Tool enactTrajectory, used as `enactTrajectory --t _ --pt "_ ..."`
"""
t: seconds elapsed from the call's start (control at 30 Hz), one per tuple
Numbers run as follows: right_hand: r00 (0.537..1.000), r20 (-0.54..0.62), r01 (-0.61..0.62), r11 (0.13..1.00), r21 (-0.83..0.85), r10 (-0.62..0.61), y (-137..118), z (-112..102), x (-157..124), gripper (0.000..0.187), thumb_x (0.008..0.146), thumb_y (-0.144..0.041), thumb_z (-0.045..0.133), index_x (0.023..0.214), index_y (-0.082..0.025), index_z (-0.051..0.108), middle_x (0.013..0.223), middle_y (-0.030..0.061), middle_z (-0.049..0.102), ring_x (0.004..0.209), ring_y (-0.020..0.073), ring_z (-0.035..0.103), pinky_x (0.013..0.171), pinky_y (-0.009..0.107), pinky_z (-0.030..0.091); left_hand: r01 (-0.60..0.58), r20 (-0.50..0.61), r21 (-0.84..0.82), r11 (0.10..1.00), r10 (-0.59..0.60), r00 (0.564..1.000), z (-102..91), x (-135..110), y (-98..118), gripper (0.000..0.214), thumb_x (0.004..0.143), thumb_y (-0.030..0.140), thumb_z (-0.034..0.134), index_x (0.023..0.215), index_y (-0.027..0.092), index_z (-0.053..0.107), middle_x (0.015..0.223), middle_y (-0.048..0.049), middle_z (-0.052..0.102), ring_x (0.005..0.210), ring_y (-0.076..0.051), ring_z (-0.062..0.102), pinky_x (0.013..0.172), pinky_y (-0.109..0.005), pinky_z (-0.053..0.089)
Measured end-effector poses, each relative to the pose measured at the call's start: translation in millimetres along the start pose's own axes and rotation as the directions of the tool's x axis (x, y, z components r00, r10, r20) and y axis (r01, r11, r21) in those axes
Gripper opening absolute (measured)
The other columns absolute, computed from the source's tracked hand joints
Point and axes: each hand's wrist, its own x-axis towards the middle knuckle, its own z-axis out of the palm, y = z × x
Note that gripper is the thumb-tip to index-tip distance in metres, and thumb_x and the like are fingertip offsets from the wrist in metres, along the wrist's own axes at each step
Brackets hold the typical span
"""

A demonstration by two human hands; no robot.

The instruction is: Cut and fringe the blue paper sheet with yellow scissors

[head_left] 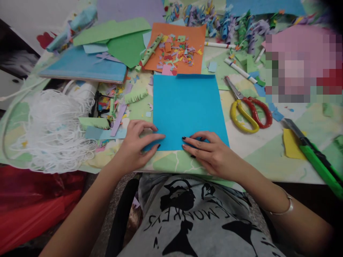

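A blue sheet of paper (184, 107) lies flat on the table in front of me. My left hand (138, 144) rests on its near left corner, fingers bent and pressing the edge down. On the near edge, toward the middle, my right hand (211, 151) has its fingers laid together on the paper. Neither hand lifts the sheet.
Red-and-yellow scissors (249, 110) lie right of the sheet, a green utility knife (316, 157) further right. An orange sheet (177, 46) covered in paper scraps sits behind. White string (53, 128) is piled at left, markers (239, 69) and curled paper strips (227, 21) at the back.
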Motion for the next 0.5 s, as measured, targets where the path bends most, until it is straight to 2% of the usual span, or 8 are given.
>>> enactTrajectory --t 0.07,0.13,0.2,0.23,0.33,0.43,0.5 --pt "1.0 -0.001 -0.004 1.0 -0.002 0.004 0 0 0 0.036 0.099 -0.016 0.04 0.128 -0.007 0.059 0.135 0.0147 0.059 0.121 0.0349 0.046 0.095 0.056 0.041 -0.1 0.006 0.09 0.991 0.1 0.995 2.0 1 10 0.023 0.085 0.013 0.058 0.105 0.019 0.069 0.11 -0.0128 0.064 0.107 -0.028 0.051 0.092 -0.047 0.042" --pt "1.0 -0.003 -0.007 1.0 -0.006 0.007 0 1 -1 0.036 0.098 -0.015 0.042 0.129 -0.008 0.059 0.135 0.0142 0.059 0.121 0.0346 0.047 0.095 0.057 0.041 -0.215 0.09 0.139 0.967 0.204 0.975 6.7 1 24 0.026 0.088 0.011 0.054 0.111 0.012 0.066 0.109 -0.0148 0.066 0.107 -0.029 0.053 0.09 -0.047 0.044" --pt "1.0 -0.001 -0.003 1.0 -0.005 0.003 0 3 -1 0.037 0.097 -0.015 0.043 0.13 -0.008 0.058 0.136 0.0144 0.058 0.12 0.035 0.046 0.095 0.058 0.041 -0.277 0.151 0.186 0.943 0.251 0.956 14.0 0 40 0.028 0.089 0.01 0.051 0.114 0.004 0.063 0.106 -0.0174 0.067 0.103 -0.03 0.057 0.085 -0.045 0.046" --pt "1.0 0.0 -0.004 1.0 0.001 0.004 0 3 -1 0.037 0.097 -0.016 0.044 0.13 -0.008 0.058 0.136 0.0146 0.058 0.12 0.0352 0.046 0.095 0.058 0.041 -0.273 0.136 0.207 0.94 0.248 0.959 18.2 -2 47 0.028 0.089 0.01 0.051 0.114 0.002 0.063 0.106 -0.0179 0.068 0.102 -0.031 0.058 0.084 -0.045 0.047" --pt "0.999 -0.038 -0.01 0.998 0.06 0.012 0 1 0 0.036 0.096 -0.016 0.044 0.126 -0.007 0.062 0.133 0.0147 0.06 0.117 0.0341 0.047 0.095 0.058 0.042 -0.154 0.054 0.255 0.955 0.145 0.988 30.5 -8 65 0.032 0.089 0.018 0.056 0.117 0.003 0.061 0.107 -0.0166 0.069 0.104 -0.032 0.06 0.085 -0.047 0.047" --pt "0.994 -0.087 -0.052 0.98 0.195 0.07 2 -4 4 0.032 0.094 -0.013 0.046 0.117 -0.01 0.069 0.125 0.0125 0.066 0.114 0.0297 0.051 0.095 0.049 0.047 -0.073 0.021 0.264 0.962 0.07 0.997 38.4 -14 76 0.043 0.089 0.03 0.058 0.121 0.003 0.058 0.11 -0.0181 0.068 0.11 -0.035 0.058 0.091 -0.051 0.045" --pt "0.982 -0.107 -0.12 0.946 0.301 0.159 4 -8 9 0.027 0.092 -0.012 0.05 0.108 -0.014 0.072 0.116 0.0106 0.071 0.108 0.0263 0.057 0.092 0.043 0.05 -0.038 0.018 0.248 0.968 0.035 0.999 41.0 -16 79 0.044 0.089 0.034 0.058 0.123 0.006 0.058 0.111 -0.018 0.067 0.113 -0.036 0.057 0.093 -0.053 0.044"
